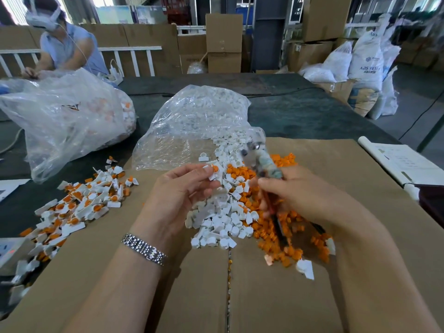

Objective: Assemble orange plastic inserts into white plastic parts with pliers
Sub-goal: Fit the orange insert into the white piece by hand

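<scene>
The left hand (182, 188) pinched a white part (214, 173) with an orange insert (215, 168) seated on top, above the white pile (221, 224); the right hand (290, 195), its grip closed round blurred pliers (262, 162), likely needed to squeeze the insert home next

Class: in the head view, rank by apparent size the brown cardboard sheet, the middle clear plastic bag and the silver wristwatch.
1. Brown cardboard sheet, by far largest.
2. Middle clear plastic bag.
3. Silver wristwatch, smallest although nearer the camera than the bag.
</scene>
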